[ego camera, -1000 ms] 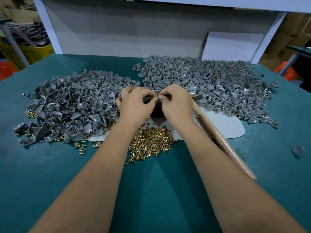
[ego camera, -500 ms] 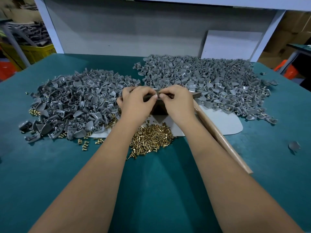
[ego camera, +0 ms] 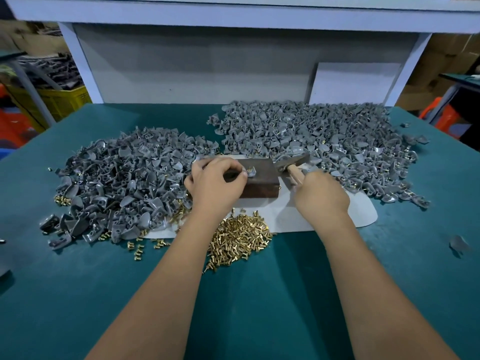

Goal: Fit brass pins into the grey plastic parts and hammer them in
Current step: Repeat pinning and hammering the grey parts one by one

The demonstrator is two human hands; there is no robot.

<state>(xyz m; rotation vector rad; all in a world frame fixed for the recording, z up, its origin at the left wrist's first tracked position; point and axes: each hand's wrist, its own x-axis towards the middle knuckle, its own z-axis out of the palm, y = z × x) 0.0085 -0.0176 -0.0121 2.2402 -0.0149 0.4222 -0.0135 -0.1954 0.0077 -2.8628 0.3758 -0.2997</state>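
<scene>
Teal-covered worktable (ego camera: 259, 294) beneath a white shelf frame (ego camera: 233, 14).
A yellow plastic crate (ego camera: 62, 98) and what may be orange plastic stools (ego camera: 446, 116) stand behind it.

Even, bright overhead light — soft shadows, wide-angle bending at edges.

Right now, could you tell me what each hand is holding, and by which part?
The right hand grips the hammer by its wooden handle, just below the head. The left hand pinches a grey plastic part by its edge on the wooden block.
</scene>
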